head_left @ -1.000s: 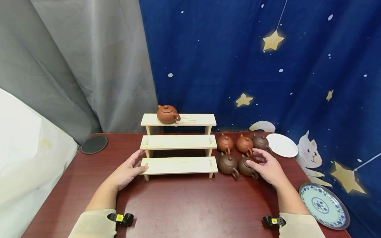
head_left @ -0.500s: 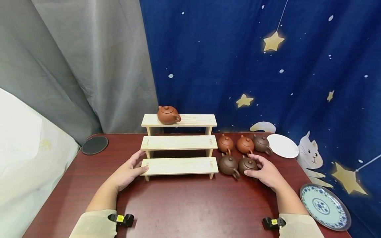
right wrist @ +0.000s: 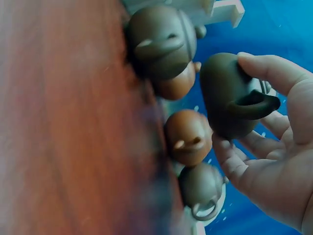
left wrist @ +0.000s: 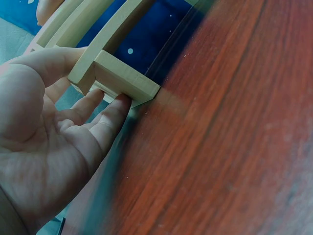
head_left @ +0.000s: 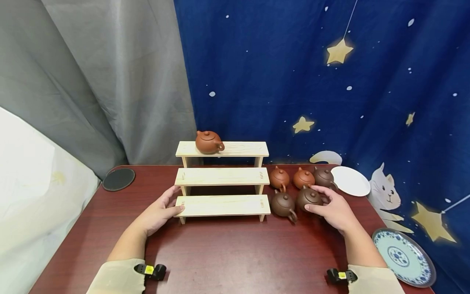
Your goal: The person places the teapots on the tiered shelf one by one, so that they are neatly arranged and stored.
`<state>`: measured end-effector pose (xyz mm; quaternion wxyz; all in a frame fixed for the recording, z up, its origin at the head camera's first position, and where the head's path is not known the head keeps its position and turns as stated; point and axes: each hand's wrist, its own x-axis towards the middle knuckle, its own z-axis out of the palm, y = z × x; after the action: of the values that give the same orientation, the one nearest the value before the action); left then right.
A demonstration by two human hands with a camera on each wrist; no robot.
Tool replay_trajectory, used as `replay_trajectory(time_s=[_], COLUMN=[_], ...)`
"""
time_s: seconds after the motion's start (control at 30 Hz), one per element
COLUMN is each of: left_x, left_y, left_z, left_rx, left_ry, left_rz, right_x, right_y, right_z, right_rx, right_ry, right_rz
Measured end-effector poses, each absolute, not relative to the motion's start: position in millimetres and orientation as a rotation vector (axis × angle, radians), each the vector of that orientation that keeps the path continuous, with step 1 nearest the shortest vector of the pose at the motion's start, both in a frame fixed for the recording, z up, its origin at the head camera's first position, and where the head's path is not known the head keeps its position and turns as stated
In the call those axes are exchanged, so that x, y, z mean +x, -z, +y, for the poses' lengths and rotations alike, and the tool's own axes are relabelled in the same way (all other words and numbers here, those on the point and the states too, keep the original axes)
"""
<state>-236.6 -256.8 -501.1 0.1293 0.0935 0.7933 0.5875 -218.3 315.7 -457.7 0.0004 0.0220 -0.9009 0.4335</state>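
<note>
My right hand (head_left: 332, 209) grips a dark brown teapot (head_left: 307, 198) round its body. In the right wrist view that teapot (right wrist: 225, 93) is clear of the table, its handle toward the palm. My left hand (head_left: 159, 212) holds the left end of the lowest step of a pale wooden three-step display stand (head_left: 224, 205). In the left wrist view the thumb lies on the board and the fingertips (left wrist: 122, 102) touch the stand's leg. A reddish-brown teapot (head_left: 208, 143) sits on the top step, toward its left end.
Right of the stand are another dark brown teapot (head_left: 283, 203), two reddish-brown teapots (head_left: 279, 178) and a further dark one (head_left: 324, 177) behind. A white plate (head_left: 350, 181), a blue-patterned plate (head_left: 400, 257) and a black round mat (head_left: 118, 179) lie near the table edges.
My right hand has closed round the front-right dark brown teapot and raised it slightly off the table. My left hand keeps its place on the stand.
</note>
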Motion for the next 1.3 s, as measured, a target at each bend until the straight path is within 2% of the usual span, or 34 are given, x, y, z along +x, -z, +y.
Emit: replay_trajectory(time_s=[0.23, 0.7, 0.97, 1.3], left_x=[-236, -235, -236, -236], left_y=[499, 500, 502, 501], left_z=[-257, -258, -257, -258], left_rx=[0.241, 0.250, 0.265, 0.268], left_ry=[-1.689, -1.680, -1.702, -1.703], left_rz=[2.314, 2.326, 2.304, 2.305], right_x=[-224, -273, -299, -332], right_y=[422, 360, 341, 336], right_z=[294, 216, 173, 136], right_rx=[0.194, 0.420, 0.455, 0.458], right_ry=[-1.423, -1.611, -1.599, -1.608], right_rz=[-2.758, -2.593, -2.611, -2.653])
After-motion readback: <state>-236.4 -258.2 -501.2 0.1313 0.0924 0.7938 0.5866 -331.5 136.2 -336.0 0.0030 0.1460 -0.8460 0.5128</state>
